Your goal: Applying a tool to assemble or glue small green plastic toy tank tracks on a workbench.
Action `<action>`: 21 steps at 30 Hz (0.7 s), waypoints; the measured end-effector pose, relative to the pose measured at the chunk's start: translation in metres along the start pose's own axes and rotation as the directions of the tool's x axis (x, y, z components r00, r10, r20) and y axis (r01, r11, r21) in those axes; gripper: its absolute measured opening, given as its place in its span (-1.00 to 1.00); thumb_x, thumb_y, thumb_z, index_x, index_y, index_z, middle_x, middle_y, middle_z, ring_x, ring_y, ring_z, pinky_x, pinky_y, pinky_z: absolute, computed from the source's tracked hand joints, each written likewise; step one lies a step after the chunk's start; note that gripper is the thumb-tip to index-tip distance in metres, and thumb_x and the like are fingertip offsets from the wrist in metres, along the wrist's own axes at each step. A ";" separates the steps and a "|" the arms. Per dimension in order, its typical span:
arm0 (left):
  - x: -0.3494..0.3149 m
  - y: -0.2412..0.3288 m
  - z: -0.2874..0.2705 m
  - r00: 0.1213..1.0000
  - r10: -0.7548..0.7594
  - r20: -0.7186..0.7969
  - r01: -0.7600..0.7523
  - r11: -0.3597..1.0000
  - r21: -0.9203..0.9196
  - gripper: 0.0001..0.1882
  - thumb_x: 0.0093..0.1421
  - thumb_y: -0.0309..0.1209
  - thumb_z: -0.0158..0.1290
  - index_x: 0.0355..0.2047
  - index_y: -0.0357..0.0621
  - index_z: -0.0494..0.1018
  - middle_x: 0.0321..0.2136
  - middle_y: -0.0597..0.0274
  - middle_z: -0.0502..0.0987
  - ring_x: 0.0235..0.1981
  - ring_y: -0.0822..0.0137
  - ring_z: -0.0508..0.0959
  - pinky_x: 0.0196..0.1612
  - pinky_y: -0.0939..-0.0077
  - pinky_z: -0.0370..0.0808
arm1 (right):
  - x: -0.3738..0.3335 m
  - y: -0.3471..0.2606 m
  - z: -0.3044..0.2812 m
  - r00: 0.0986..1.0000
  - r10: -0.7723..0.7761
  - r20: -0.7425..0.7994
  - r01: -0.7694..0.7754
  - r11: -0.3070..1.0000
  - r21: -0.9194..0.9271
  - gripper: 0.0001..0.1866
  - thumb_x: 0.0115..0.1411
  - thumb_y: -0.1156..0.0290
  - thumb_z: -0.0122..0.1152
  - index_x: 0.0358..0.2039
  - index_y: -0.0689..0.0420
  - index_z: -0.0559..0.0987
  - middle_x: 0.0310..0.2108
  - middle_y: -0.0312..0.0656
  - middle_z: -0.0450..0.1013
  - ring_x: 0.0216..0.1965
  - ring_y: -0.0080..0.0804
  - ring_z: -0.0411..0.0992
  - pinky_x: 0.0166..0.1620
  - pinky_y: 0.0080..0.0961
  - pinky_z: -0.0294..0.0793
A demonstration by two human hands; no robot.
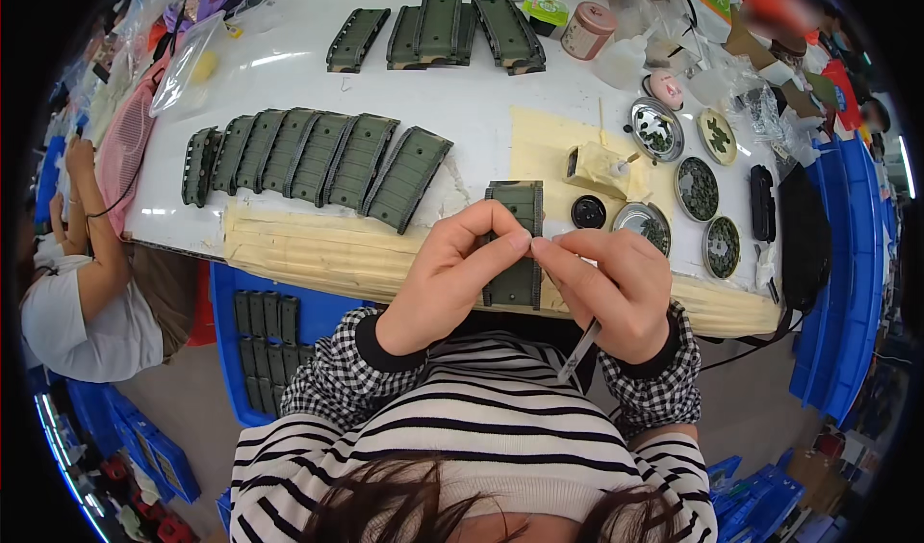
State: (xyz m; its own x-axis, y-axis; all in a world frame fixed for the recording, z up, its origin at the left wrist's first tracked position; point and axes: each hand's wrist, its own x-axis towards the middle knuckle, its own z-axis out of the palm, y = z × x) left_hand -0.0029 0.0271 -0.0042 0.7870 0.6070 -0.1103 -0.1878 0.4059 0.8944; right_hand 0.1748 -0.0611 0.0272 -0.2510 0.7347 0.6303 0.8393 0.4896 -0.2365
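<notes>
My left hand (457, 269) and my right hand (621, 288) meet fingertip to fingertip at the table's near edge. Both are closed in a pinch; whatever sits between the fingertips is too small to make out. A slim silver tool (578, 350) is tucked in my right hand, its end pointing down toward my striped top. Directly beneath the fingers lies a dark green ribbed panel (514, 286) with a camouflage edge. To its left, several similar green panels (298, 153) stand in a slanting row.
More green panels (430, 33) lie at the back. On the right are round dishes (697, 189) of small dark green pieces, a tape-wrapped block (604, 170) and a black round cap (588, 212). A blue crate (226, 326) of panels sits below left. A person (91, 293) works at far left.
</notes>
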 end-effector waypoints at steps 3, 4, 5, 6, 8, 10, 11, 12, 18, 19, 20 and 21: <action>0.000 0.003 -0.001 1.000 0.010 0.029 -0.011 0.998 0.065 -0.84 0.34 -0.42 -0.07 -0.39 -0.19 0.36 -0.39 0.38 0.46 -0.31 0.64 0.39 -0.24 0.71 0.35 | 0.000 -0.001 -0.003 0.999 -0.012 0.051 0.013 1.000 -0.026 -0.58 -0.18 0.50 0.22 -0.20 0.24 0.61 -0.37 -0.18 0.48 -0.54 -0.44 0.39 -0.49 -0.59 0.34; -0.001 0.003 -0.001 1.000 0.001 0.030 -0.004 0.996 0.091 -0.83 0.34 -0.41 -0.07 -0.40 -0.20 0.37 -0.38 0.38 0.46 -0.31 0.64 0.39 -0.24 0.71 0.35 | 0.000 -0.001 -0.004 0.998 0.001 0.056 0.000 1.000 -0.020 -0.61 -0.17 0.51 0.24 -0.22 0.24 0.61 -0.37 -0.18 0.48 -0.53 -0.43 0.40 -0.49 -0.58 0.35; -0.001 0.003 -0.001 1.000 -0.008 0.030 0.005 0.993 0.118 -0.83 0.34 -0.41 -0.07 -0.40 -0.20 0.38 -0.38 0.38 0.46 -0.30 0.64 0.38 -0.25 0.72 0.34 | 0.000 -0.003 -0.004 0.998 0.015 0.061 -0.014 1.000 -0.014 -0.63 -0.17 0.51 0.26 -0.24 0.24 0.60 -0.38 -0.18 0.47 -0.52 -0.42 0.41 -0.49 -0.57 0.36; -0.001 0.003 -0.001 0.999 -0.017 0.031 0.013 0.989 0.145 -0.82 0.34 -0.41 -0.07 -0.40 -0.21 0.38 -0.38 0.37 0.46 -0.30 0.64 0.38 -0.25 0.73 0.34 | 0.000 -0.004 -0.004 0.998 0.029 0.064 -0.028 1.000 -0.009 -0.65 -0.16 0.52 0.28 -0.25 0.23 0.60 -0.38 -0.17 0.47 -0.51 -0.40 0.42 -0.48 -0.57 0.37; 0.001 -0.001 -0.004 0.994 0.042 0.097 -0.059 0.982 0.179 -0.89 0.33 -0.46 -0.07 -0.20 -0.24 0.38 -0.28 0.29 0.48 -0.23 0.58 0.42 -0.19 0.67 0.40 | 0.002 -0.006 -0.002 0.991 0.132 0.010 -0.132 0.988 0.080 -0.69 -0.15 0.58 0.32 -0.29 0.23 0.58 -0.39 -0.17 0.46 -0.48 -0.35 0.44 -0.47 -0.52 0.41; 0.000 0.000 0.001 0.992 0.095 0.078 -0.105 0.985 0.138 -0.72 0.31 -0.52 -0.08 0.02 -0.23 0.28 -0.18 0.19 0.47 -0.15 0.51 0.44 -0.11 0.59 0.45 | 0.003 -0.005 -0.002 0.966 0.254 -0.036 -0.247 0.959 0.135 -0.71 -0.14 0.64 0.34 -0.32 0.22 0.56 -0.39 -0.16 0.44 -0.47 -0.30 0.46 -0.46 -0.49 0.44; -0.002 0.003 0.012 0.993 0.115 0.027 -0.117 0.990 0.084 -0.59 0.29 -0.57 -0.08 0.15 -0.20 0.18 -0.12 0.14 0.45 -0.10 0.46 0.45 -0.05 0.54 0.46 | 0.004 -0.003 -0.004 0.944 0.324 -0.060 -0.313 0.939 0.145 -0.71 -0.14 0.66 0.34 -0.33 0.22 0.55 -0.40 -0.16 0.44 -0.47 -0.27 0.46 -0.45 -0.47 0.45; -0.003 0.004 0.019 0.991 0.131 -0.015 -0.130 0.991 0.027 -0.44 0.28 -0.61 -0.09 0.27 -0.18 0.08 -0.06 0.09 0.43 -0.06 0.41 0.46 0.00 0.49 0.48 | 0.005 -0.001 -0.006 0.914 0.396 -0.086 -0.381 0.913 0.147 -0.71 -0.14 0.69 0.34 -0.34 0.22 0.54 -0.40 -0.16 0.43 -0.46 -0.25 0.46 -0.44 -0.46 0.46; -0.005 0.001 0.015 0.988 0.156 0.011 -0.154 0.960 0.234 -0.24 0.23 -0.69 -0.10 0.38 -0.17 -0.16 0.04 0.01 0.37 0.01 0.33 0.46 0.07 0.44 0.44 | 0.001 0.009 -0.006 0.927 0.358 -0.107 -0.350 0.932 0.092 -0.71 -0.11 0.70 0.33 -0.33 0.20 0.53 -0.39 -0.17 0.42 -0.47 -0.26 0.47 -0.47 -0.46 0.45; -0.005 0.000 0.014 0.989 0.146 0.024 -0.147 0.954 0.262 -0.25 0.23 -0.69 -0.09 0.37 -0.19 -0.13 0.05 0.02 0.37 0.02 0.34 0.45 0.07 0.46 0.43 | 0.001 0.009 -0.006 0.929 0.357 -0.096 -0.349 0.933 0.084 -0.71 -0.11 0.70 0.33 -0.33 0.20 0.53 -0.39 -0.18 0.42 -0.47 -0.26 0.47 -0.47 -0.46 0.45; -0.004 -0.001 0.015 0.986 0.164 0.025 -0.164 0.948 0.273 -0.27 0.23 -0.68 -0.07 0.36 -0.19 -0.09 0.01 0.06 0.39 -0.02 0.39 0.45 0.02 0.54 0.41 | 0.001 0.011 -0.005 0.934 0.346 -0.092 -0.341 0.938 0.071 -0.72 -0.10 0.67 0.33 -0.32 0.19 0.53 -0.39 -0.18 0.42 -0.49 -0.27 0.46 -0.48 -0.44 0.45; -0.003 -0.002 0.015 0.984 0.178 0.021 -0.177 0.942 0.285 -0.28 0.23 -0.67 -0.05 0.36 -0.19 -0.06 -0.03 0.10 0.42 -0.06 0.44 0.45 -0.02 0.61 0.40 | 0.001 0.010 -0.004 0.936 0.342 -0.080 -0.338 0.939 0.060 -0.72 -0.10 0.66 0.33 -0.32 0.19 0.53 -0.39 -0.18 0.41 -0.49 -0.28 0.45 -0.47 -0.44 0.45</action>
State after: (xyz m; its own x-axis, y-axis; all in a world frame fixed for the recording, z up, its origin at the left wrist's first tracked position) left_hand 0.0039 0.0137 0.0009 0.7530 0.6552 0.0603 -0.1490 0.0805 0.9856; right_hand 0.1854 -0.0573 0.0288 0.0904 0.8179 0.5683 0.8441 0.2399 -0.4795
